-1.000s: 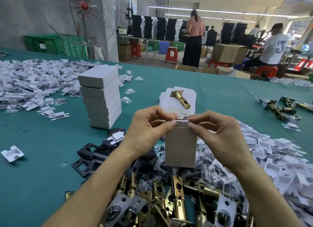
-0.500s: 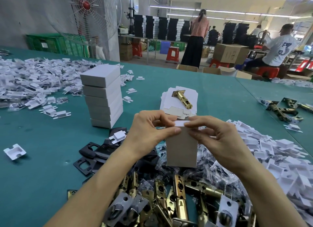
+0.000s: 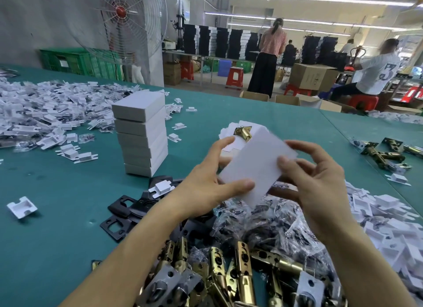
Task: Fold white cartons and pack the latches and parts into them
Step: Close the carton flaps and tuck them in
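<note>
A closed white carton is held tilted above the table, its long side running from lower left to upper right. My left hand grips its lower left end, thumb across the near face. My right hand holds its right side with the thumb on top and the fingers curled under. Below the hands lie brass latches, clear bags of small parts and black plates. Behind the carton a brass latch rests on a stack of flat cartons.
A stack of packed white cartons stands to the left on the green table. White plastic inserts are heaped at far left and at right. More latches lie at far right. People work in the background.
The carton stood upright while both hands pressed its top flap shut. It is now closed, lifted and tilted flat-side up between my hands.
</note>
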Tool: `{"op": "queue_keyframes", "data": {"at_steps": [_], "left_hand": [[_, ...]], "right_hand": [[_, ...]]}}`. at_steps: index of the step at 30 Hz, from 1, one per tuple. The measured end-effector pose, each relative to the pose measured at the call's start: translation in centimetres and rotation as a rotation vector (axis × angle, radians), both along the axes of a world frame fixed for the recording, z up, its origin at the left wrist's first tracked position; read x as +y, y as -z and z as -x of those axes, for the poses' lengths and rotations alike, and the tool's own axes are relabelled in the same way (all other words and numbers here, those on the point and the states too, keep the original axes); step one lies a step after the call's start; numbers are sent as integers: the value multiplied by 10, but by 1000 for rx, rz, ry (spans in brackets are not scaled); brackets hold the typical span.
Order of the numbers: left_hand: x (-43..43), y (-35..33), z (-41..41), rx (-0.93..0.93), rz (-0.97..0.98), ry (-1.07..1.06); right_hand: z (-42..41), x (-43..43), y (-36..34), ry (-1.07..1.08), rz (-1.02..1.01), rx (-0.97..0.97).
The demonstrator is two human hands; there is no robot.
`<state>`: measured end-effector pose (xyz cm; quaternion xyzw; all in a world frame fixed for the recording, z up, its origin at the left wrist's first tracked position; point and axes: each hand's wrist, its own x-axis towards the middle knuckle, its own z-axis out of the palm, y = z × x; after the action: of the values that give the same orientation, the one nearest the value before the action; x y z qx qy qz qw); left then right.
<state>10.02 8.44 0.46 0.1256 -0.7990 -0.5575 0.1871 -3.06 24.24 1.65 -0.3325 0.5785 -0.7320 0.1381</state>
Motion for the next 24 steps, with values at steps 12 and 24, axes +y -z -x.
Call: {"op": "queue_keyframes", "data": {"at_steps": [12,24], "left_hand": [[32,-9,7,212,-200,-64],[-50,-81,3,492,-491,-734]], "right_hand": [[-19,-11,-5,7,102,-355],[-27,-10,-4,-277,-190,-232]]}}
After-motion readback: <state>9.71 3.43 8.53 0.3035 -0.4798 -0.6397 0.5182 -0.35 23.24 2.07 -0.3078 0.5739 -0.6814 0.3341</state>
